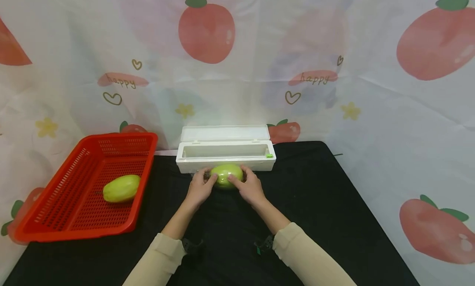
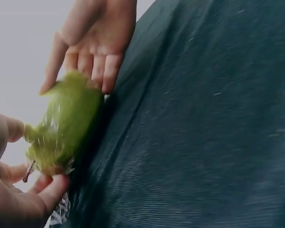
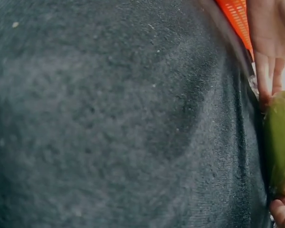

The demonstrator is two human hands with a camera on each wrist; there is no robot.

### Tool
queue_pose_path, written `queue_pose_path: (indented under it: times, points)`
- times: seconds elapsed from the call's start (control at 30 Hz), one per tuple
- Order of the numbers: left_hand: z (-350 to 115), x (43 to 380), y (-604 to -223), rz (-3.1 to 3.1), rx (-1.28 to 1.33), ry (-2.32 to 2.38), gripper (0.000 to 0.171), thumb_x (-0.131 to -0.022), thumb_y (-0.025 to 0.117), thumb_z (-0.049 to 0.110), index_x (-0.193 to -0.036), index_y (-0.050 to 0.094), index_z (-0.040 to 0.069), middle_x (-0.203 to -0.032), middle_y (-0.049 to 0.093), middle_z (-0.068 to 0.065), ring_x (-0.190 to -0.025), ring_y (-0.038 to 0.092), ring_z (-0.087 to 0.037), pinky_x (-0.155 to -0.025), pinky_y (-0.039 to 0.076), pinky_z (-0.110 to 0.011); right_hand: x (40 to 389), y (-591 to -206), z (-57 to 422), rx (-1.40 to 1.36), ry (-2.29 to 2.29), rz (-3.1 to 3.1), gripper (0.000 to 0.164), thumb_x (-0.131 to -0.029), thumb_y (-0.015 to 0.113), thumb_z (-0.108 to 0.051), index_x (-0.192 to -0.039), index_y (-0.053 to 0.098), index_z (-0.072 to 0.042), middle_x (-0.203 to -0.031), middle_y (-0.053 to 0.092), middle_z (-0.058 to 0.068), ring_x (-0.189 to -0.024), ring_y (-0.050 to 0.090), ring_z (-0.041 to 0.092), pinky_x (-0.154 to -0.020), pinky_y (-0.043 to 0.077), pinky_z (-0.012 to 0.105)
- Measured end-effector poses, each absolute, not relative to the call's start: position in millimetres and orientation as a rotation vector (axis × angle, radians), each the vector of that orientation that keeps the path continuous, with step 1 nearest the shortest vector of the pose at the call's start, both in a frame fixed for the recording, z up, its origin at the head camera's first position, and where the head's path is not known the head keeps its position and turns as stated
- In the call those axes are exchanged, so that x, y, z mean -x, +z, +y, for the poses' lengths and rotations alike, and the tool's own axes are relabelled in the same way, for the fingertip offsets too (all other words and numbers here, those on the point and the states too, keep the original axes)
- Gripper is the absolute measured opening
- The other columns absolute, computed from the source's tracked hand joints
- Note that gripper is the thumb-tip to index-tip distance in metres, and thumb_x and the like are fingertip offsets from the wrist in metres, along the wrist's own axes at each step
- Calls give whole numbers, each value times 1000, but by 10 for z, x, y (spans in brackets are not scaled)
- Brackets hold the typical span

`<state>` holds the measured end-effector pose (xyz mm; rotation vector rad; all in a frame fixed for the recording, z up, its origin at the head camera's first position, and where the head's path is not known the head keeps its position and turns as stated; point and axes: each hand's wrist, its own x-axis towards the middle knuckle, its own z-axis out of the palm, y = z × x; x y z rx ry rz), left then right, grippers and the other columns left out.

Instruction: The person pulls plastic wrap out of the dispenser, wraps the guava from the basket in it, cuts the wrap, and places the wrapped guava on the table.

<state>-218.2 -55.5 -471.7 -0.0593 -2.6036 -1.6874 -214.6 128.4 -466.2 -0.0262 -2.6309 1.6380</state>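
A yellow-green papaya (image 1: pixel 227 176), glossy with clear cling film, lies crosswise between the two hands at the far side of the black table. My left hand (image 1: pixel 201 189) holds its left end, thumb on the near side. My right hand (image 1: pixel 250 188) grips the other end in the same way. In the left wrist view, wrinkled film and a dark stem show at the end of the papaya (image 2: pixel 69 121) near the left fingers. Just behind the papaya stands a white cling film dispenser (image 1: pixel 222 165), its lid raised and a green slider at its right.
On the left sits a red plastic basket (image 1: pixel 87 195) with a second yellow-green papaya (image 1: pixel 121 188) in it. A white curtain (image 1: pixel 230 100) printed with fruit hangs behind the table. Black cloth (image 1: pixel 315 220) covers the tabletop.
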Motion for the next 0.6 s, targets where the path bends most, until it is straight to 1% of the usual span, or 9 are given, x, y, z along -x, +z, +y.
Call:
queue_pose_path:
  times: [0.07, 0.13, 0.23, 0.3, 0.47, 0.6]
  points:
    - [-595, 2235, -4736, -2593, 40, -1706, 47, -96, 66, 32, -131, 60, 1, -122, 61, -20, -109, 64, -33, -91, 51, -44, 2156, -4661, 1284, 21, 1626, -2641, 72, -92, 72, -39, -147, 45, -1, -137, 59, 19, -121, 58, 30, -102, 46, 47]
    - [-638, 2291, -4757, -2598, 26, -1736, 47, -94, 70, 36, -129, 62, 4, -119, 64, -16, -107, 65, -30, -90, 52, -42, 2171, -4668, 1290, 13, 1615, -2652, 72, -91, 72, -39, -146, 46, -2, -136, 60, 18, -121, 59, 30, -101, 46, 46]
    - [-692, 2377, -4806, -2622, 46, -1783, 51, -92, 70, 42, -128, 63, 7, -120, 63, -13, -108, 62, -27, -90, 50, -40, 2193, -4683, 1307, 3, 1576, -2671, 73, -90, 73, -43, -146, 47, -4, -135, 61, 16, -119, 60, 29, -98, 48, 46]
    - [-708, 2427, -4832, -2642, 76, -1793, 51, -94, 68, 43, -129, 61, 7, -120, 62, -12, -107, 59, -26, -88, 49, -39, 2203, -4692, 1321, -7, 1547, -2681, 74, -89, 73, -45, -146, 48, -6, -135, 61, 15, -118, 60, 29, -97, 49, 46]
    - [-721, 2474, -4921, -2619, 197, -1813, 45, -98, 63, 38, -131, 56, 7, -115, 59, -11, -95, 58, -21, -79, 47, -31, 2210, -4700, 1327, -9, 1496, -2683, 76, -85, 76, -48, -145, 51, -8, -134, 62, 13, -117, 61, 28, -94, 51, 46]
    - [-751, 2496, -4971, -2608, 418, -1606, 40, -102, 58, 31, -130, 55, 2, -113, 58, -13, -96, 57, -22, -82, 48, -34, 2233, -4697, 1313, -33, 1444, -2689, 73, -85, 76, -49, -142, 55, -9, -130, 65, 12, -113, 63, 27, -92, 52, 45]
